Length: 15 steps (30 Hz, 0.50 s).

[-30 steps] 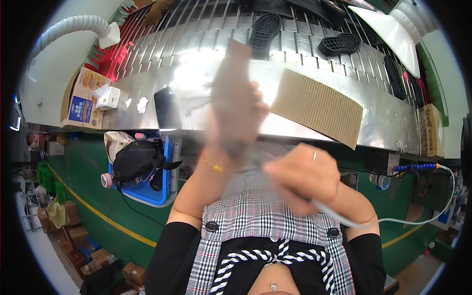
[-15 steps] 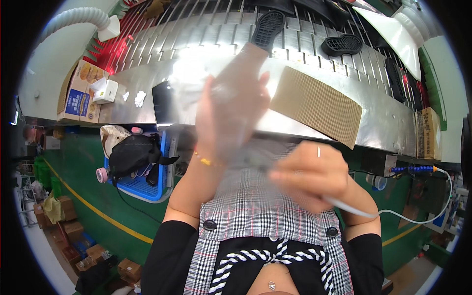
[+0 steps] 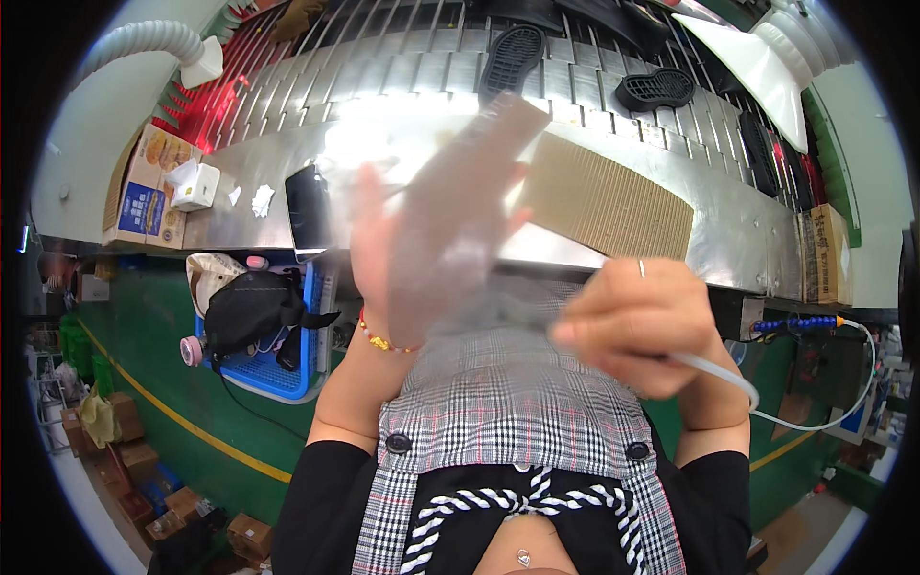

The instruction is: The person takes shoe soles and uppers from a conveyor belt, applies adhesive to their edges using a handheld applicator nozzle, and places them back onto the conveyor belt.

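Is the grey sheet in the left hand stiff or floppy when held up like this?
The grey sheet, blurred, stands above the left hand without drooping, so probably fairly stiff. One open hand supports it, so likely light. The right hand grips a white hose, which curves loosely, so probably flexible.

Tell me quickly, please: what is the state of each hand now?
Left hand: closed on a flat grey, motion-blurred shoe insole, raised.
Right hand: closed around a thin tool with a white hose.
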Each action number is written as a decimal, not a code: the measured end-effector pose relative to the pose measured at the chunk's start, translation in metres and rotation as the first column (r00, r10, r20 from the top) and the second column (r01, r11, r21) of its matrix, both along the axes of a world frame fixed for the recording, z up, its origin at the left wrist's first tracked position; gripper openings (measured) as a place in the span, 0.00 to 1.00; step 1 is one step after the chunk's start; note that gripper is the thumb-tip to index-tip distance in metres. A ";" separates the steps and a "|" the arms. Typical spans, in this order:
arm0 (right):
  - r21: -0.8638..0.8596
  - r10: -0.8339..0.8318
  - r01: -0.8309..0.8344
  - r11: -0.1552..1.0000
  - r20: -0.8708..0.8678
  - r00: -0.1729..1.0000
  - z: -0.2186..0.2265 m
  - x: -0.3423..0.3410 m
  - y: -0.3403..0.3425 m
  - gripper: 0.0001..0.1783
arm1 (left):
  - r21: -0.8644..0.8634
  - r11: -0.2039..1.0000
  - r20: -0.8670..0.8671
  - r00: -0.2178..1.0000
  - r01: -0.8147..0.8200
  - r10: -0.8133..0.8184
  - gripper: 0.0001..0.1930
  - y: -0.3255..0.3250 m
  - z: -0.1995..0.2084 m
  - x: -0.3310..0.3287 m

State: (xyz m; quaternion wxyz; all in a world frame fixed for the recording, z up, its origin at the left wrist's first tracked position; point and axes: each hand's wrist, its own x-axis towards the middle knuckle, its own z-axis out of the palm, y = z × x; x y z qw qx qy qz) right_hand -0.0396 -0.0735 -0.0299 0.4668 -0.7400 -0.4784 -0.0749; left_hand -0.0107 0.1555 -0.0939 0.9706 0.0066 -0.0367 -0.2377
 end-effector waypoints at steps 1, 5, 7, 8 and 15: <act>0.051 0.121 -0.121 0.991 -0.007 0.993 0.002 -0.002 -0.003 0.13 | 0.034 0.999 0.019 1.000 0.001 -0.002 0.51 0.000 0.001 -0.002; 0.017 -0.202 0.202 0.979 -0.019 0.979 -0.001 0.014 -0.012 0.13 | 0.105 0.994 0.074 0.997 0.025 -0.032 0.51 0.001 0.006 -0.005; -0.005 0.037 -0.037 0.999 -0.039 0.999 0.002 0.016 -0.020 0.14 | 0.030 0.999 0.016 1.000 0.012 -0.012 0.52 0.002 0.008 -0.006; 0.019 0.141 -0.140 0.990 -0.067 0.988 0.004 0.016 -0.024 0.13 | 0.048 0.999 0.019 1.000 0.009 -0.009 0.54 0.002 0.008 -0.007; -0.047 0.112 -0.115 0.992 -0.072 0.991 0.011 0.032 -0.032 0.13 | 0.182 0.982 0.102 0.992 0.057 -0.076 0.55 0.006 0.010 -0.012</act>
